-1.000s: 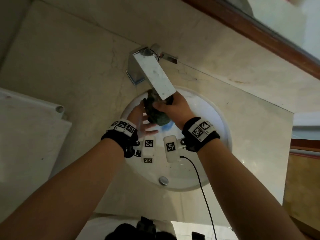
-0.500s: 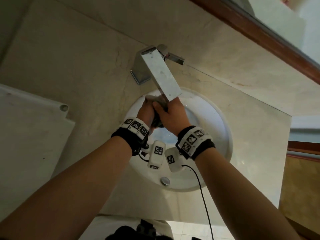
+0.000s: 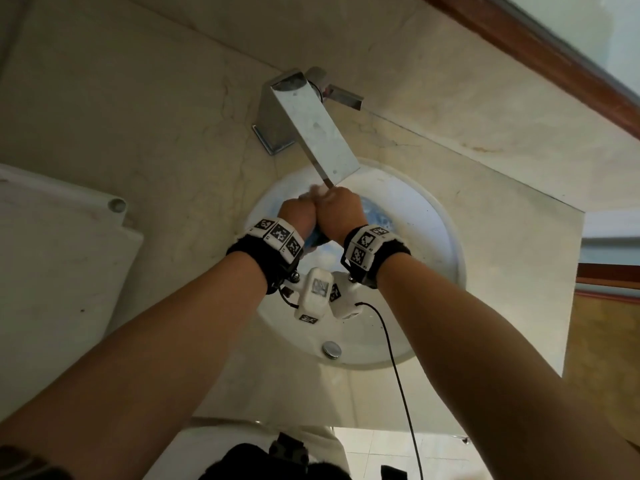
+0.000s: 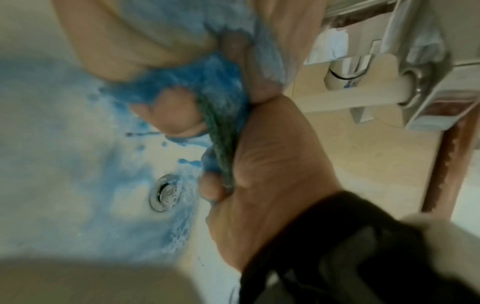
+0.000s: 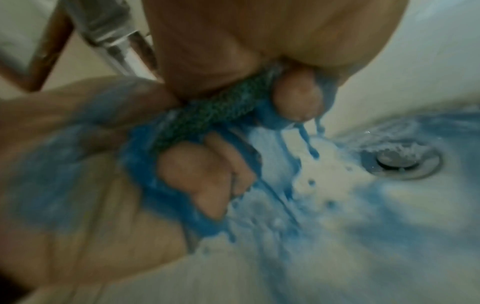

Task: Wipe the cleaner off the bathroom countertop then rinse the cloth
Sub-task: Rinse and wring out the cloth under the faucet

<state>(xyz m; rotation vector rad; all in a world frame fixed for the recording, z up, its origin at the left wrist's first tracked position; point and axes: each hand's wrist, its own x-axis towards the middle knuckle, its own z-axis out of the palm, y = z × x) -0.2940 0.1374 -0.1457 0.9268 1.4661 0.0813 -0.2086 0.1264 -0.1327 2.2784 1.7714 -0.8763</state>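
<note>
1. The desk [image 3: 138, 109] is a pale beige stone slab that fills most of the head view, with a brown wooden strip [image 3: 540, 53] along its far edge.
2. A white panel [image 3: 52, 271] lies over the desk at the left.
3. The round white sink [image 3: 446, 237] is set into the desk; its bowl is streaked with blue foamy water.
4. The chrome tap [image 3: 311, 129] stands behind the sink, its flat spout reaching out over the bowl to just above the knuckles.
5. The left hand [image 3: 298, 216] and right hand [image 3: 341, 213] are pressed fist against fist over the bowl, directly under the spout's tip.
6. Each wrist wears a black band with white coded tags, and a white camera unit hangs beneath; a black cable [image 3: 398, 368] runs from the right one toward the body.
7. The cloth [image 5: 207, 115], dark green and twisted into a tight rope, spans between the two fists. The left grip is clenched around one end, the right grip around the other.
8. Blue lather [image 5: 161, 185] coats the fingers [image 5: 197, 174] and the cloth, and blue drips [image 5: 306, 139] fall from it into the bowl.
9. The metal drain [image 4: 166, 191] sits below the hands, ringed with bubbles.
10. A small chrome overflow cap [image 3: 331, 349] shows on the near wall of the bowl.
</note>
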